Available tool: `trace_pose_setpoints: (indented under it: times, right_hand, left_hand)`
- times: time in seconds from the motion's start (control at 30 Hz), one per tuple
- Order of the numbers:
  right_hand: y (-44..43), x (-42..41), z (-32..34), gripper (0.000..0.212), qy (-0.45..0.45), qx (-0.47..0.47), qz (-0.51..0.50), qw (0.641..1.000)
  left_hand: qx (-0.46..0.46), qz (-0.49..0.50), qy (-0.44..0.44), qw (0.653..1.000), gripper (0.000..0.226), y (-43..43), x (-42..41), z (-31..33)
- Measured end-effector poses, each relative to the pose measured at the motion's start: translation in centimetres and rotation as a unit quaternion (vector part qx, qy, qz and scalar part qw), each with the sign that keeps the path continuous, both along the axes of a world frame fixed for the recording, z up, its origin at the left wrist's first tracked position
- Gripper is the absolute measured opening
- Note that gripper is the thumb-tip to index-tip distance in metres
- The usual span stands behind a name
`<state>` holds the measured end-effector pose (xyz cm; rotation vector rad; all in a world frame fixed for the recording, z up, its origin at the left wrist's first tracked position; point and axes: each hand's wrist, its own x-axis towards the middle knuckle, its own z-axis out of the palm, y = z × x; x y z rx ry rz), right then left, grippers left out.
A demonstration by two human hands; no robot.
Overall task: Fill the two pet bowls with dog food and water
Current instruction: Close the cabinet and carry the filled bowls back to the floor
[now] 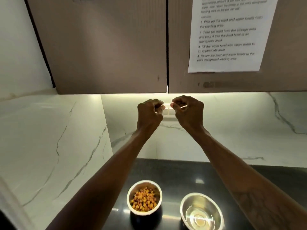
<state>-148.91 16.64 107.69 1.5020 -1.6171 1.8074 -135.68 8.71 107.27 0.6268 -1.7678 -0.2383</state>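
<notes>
The round steel bowl of orange-brown kibble (pixel 144 197) is clipped below by the frame edge, as is the round polished steel bowl of clear water (pixel 201 211) just beside it to the right; both stand on the glossy black tabletop (pixel 181 171). The printed white paper sheet (pixel 230 34) on the matte brown ribbed cabinet doors (pixel 106 47) is blurred and cut off at top. The left hand (pixel 149 113) and right hand (pixel 188 112) are raised beneath the cabinet, fingers curled shut, holding nothing visible. White veined marble (pixel 49 130) lines the walls.
</notes>
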Motion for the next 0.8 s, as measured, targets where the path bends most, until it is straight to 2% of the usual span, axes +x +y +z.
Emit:
trace_pose_setpoints:
  times: [0.13, 0.23, 0.33, 0.53, 0.63, 0.7, 0.8]
  right_hand:
    - [0.8, -0.1, -4.8, 0.004, -0.001, 0.080, -0.017, 0.997]
    - [1.9, -1.1, -9.3, 0.007, -0.005, 0.148, -0.033, 0.988]
    - [3.2, -2.6, -14.6, 0.008, -0.019, 0.229, -0.062, 0.971]
    - [6.1, -5.6, -24.7, 0.007, -0.093, 0.368, -0.095, 0.920]
    - [7.3, -6.9, -28.6, 0.014, -0.128, 0.438, -0.107, 0.884]
    - [8.0, -7.6, -30.6, 0.026, -0.132, 0.483, -0.122, 0.857]
    - [8.7, -8.3, -32.7, 0.042, -0.131, 0.546, -0.126, 0.818]
  left_hand:
    - [0.051, 0.036, -0.081, 0.995, 0.017, -0.9, 1.9, -4.9]
    - [0.141, 0.088, -0.171, 0.971, 0.032, -1.9, 4.0, -10.1]
    - [0.273, 0.110, -0.248, 0.923, 0.039, -2.7, 7.1, -16.1]
    - [0.474, 0.141, -0.305, 0.814, 0.045, -2.7, 11.2, -26.9]
    - [0.573, 0.131, -0.281, 0.759, 0.048, -2.7, 12.0, -30.6]
    - [0.640, 0.104, -0.221, 0.728, 0.042, -2.7, 12.0, -32.8]
    - [0.700, 0.077, -0.121, 0.700, 0.033, -2.1, 11.6, -34.1]
